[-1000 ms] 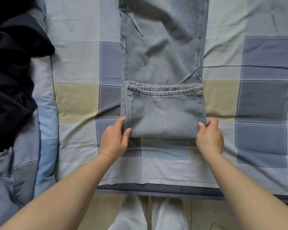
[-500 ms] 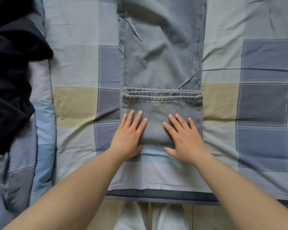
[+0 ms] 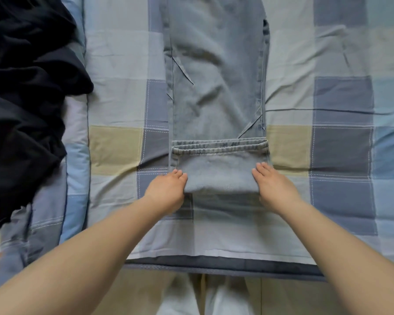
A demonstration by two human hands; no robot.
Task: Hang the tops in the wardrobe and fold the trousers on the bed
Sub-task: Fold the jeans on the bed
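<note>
Trousers position: the pale denim trousers [image 3: 216, 87] lie flat on the bed [image 3: 118, 105], legs stacked one on the other, running from the near centre away to the far edge of view.

Hem fold: the leg ends are turned back over the legs; the double hem [image 3: 220, 146] lies across the trousers, and the folded edge [image 3: 221, 189] faces the near side of the bed.

Reason for layout: flat, straight trousers let each fold land square; this is judged the start of a fold or roll worked from the hems toward the waist.

Left hand: the left hand [image 3: 166, 192] is at the near left corner of the folded part, fingers close together along the side edge. It touches the denim; whether the fingers are tucked under the edge cannot be told.

Right hand: the right hand [image 3: 274, 186] mirrors it at the near right corner, fingers extended and close together, touching the cloth. A pinch grip is not visible.

Reason for hand placement: one hand at each corner keeps the fold even across its width for the next turn.

Other garment: a dark garment [image 3: 25, 98] lies bunched at the far left of the bed, well apart from the trousers.
</note>
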